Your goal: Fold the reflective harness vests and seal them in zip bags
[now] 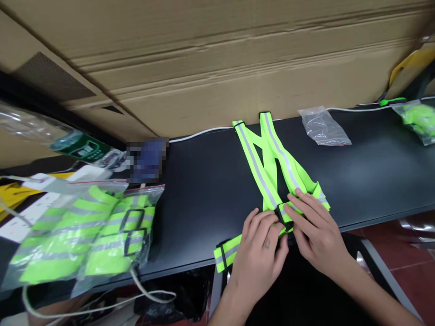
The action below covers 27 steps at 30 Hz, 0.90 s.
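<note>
A neon-yellow reflective strap vest (253, 158) with grey stripes lies on the black table, its two shoulder straps pointing away from me and crossing lower down. My left hand (260, 253) curls around the waist belt near the front edge. A belt end with a black slider sticks out to its left. On the belt's right part, beside a black buckle (284, 218), my right hand (314, 228) grips the webbing with fingers laid over the top. The thumbs and hands partly hide the buckle and belt.
Bagged reflective vests (71, 235) lie at the left, near a white power strip (15, 228) and a plastic bottle (79, 147). A clear plastic bag (322, 127) lies behind the vest at right; another bagged vest (421, 118) sits far right. Cardboard (210, 81) walls the back.
</note>
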### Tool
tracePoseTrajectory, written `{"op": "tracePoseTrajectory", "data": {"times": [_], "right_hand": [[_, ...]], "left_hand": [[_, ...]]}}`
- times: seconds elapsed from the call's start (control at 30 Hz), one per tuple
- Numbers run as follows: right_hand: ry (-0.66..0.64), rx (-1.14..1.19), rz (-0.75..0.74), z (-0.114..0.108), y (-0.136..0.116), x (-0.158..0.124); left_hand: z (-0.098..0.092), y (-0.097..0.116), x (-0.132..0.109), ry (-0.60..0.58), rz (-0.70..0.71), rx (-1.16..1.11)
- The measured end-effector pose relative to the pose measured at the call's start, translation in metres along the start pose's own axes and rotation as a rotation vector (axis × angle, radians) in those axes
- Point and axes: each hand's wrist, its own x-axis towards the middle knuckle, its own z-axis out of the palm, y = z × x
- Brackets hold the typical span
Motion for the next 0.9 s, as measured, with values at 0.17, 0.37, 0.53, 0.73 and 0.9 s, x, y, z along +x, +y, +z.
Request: {"op": "tracePoseTrajectory", "data": {"times": [0.17, 0.37, 0.53, 0.73, 0.9], "right_hand": [[-0.171, 0.077, -0.067, -0.015, 0.004, 0.001], [-0.185, -0.014, -0.09, -0.015, -0.002, 0.001], [-0.064, -0.035, -0.041, -0.006, -0.011, -0.007], [-0.106, 0.006, -0.066, -0.008, -0.013, -0.003], [-0.151, -0.034, -0.094, -0.006, -0.014, -0.001]], "left_hand": [[0.0, 0.0, -0.002, 0.032, -0.006, -0.042], [0.002, 0.0, -0.002, 0.039, -0.012, -0.033], [-0.009, 0.008, -0.001, -0.06, -0.022, 0.018], [-0.063, -0.004, -0.035, -0.175, -0.133, 0.448], [-0.082, -0.013, -0.083, -0.068, -0.461, 0.412]]}}
